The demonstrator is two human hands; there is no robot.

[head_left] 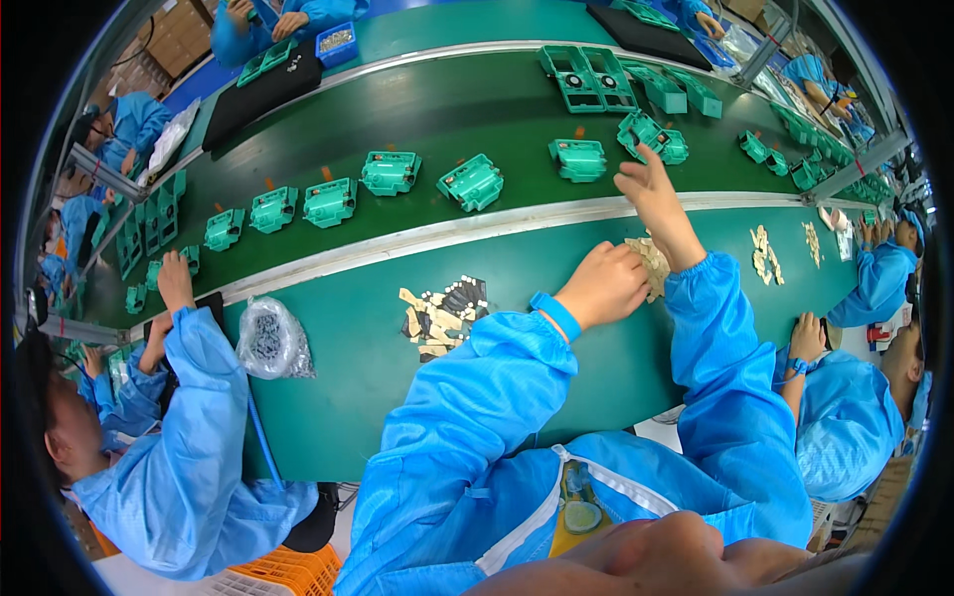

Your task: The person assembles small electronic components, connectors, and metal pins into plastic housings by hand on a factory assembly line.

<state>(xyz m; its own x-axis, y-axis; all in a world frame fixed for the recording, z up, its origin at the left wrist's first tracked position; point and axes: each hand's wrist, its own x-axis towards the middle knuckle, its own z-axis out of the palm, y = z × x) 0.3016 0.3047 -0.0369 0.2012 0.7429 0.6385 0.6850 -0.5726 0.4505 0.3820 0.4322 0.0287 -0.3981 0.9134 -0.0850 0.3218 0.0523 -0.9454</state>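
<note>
My left hand [608, 284], with a blue band at its wrist, rests at the left edge of a pile of small flat beige pieces [653, 266]. Its fingers are curled together, and whatever they hold is hidden. My right hand [656, 197] reaches over the belt's near rail with fingers apart and nothing visible in them. Its fingertips overlap the lower edge of a green plastic housing [664, 141] on the belt; whether they touch it I cannot tell. Left of that lies another green housing [578, 160].
Further housings [391, 172] sit along the green conveyor belt [397, 119]. Left on my bench are mixed black and beige pieces [442, 316] and a clear bag of dark small parts [272, 338]. Co-workers sit close at my left [169, 467] and right [845, 427].
</note>
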